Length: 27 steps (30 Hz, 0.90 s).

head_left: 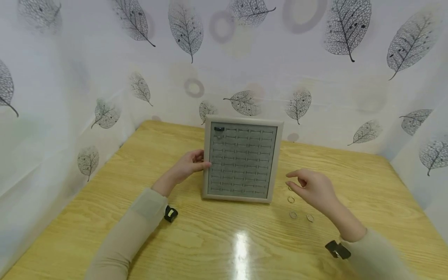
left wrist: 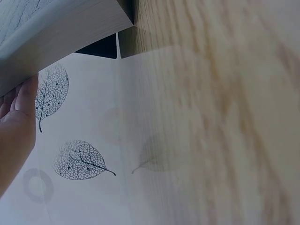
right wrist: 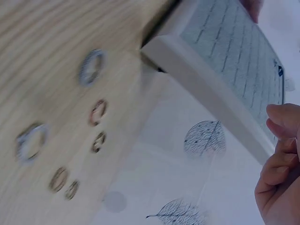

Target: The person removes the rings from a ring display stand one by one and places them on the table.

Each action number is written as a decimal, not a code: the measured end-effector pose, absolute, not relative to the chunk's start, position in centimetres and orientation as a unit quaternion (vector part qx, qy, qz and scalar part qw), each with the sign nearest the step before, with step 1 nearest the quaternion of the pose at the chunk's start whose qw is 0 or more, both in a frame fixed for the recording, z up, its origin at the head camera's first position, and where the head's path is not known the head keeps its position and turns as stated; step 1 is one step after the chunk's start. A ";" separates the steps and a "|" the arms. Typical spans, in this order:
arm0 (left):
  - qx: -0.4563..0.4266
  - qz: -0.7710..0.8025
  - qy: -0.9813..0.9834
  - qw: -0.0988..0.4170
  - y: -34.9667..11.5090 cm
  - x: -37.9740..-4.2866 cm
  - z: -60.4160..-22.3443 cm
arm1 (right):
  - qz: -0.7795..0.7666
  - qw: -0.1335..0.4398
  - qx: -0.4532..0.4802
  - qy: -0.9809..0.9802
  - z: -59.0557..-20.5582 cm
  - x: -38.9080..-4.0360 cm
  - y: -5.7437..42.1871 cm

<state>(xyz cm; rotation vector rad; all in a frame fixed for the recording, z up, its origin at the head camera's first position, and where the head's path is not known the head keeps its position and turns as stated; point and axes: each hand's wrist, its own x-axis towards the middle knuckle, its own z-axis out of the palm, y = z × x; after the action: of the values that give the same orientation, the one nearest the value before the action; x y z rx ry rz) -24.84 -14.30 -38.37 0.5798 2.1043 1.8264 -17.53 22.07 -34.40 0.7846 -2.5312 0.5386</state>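
A ring display board [head_left: 241, 163] with a pale frame and grey slotted padding stands tilted back on the table. My left hand [head_left: 187, 165] grips its left edge, thumb on the front of the frame and fingers toward the back. A black ring [head_left: 219, 128] sits in the top-left slot, with a thin silvery ring [head_left: 219, 137] just below it. My right hand [head_left: 313, 190] hovers right of the board, thumb and index fingertips apart, and no ring shows between them. Under and near it lie several loose rings, among them a silver ring [right wrist: 92, 67] and a reddish ring [right wrist: 98, 112].
The wooden table [head_left: 196, 241] meets a leaf-print cloth backdrop [head_left: 168, 89] at the back and sides. Two more loose rings, one ring [head_left: 293, 214] and another ring [head_left: 310, 218], lie closer to the front. A black band [head_left: 170, 214] is on the left sleeve.
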 end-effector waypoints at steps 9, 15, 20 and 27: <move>0.193 0.632 0.737 0.144 -14.4 -24.6 -38.5 | 0.247 0.281 0.333 -0.865 -33.1 -20.0 17.3; 0.200 0.635 0.733 0.140 -14.5 -24.7 -38.7 | 0.274 0.298 0.359 -0.841 -32.0 -21.4 13.8; 0.212 0.636 0.729 0.138 -14.3 -24.7 -38.9 | 0.271 0.322 0.371 -0.828 -31.7 -22.8 11.4; 0.204 0.635 0.731 0.143 -14.3 -24.7 -38.6 | 0.250 0.341 0.367 -0.829 -31.3 -24.7 8.7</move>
<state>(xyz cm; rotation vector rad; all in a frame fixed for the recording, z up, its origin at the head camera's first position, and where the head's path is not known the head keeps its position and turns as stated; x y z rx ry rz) -24.67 -14.32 -38.59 0.5892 2.1084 1.8314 -24.69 8.73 -31.28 0.9544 -2.1558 0.6511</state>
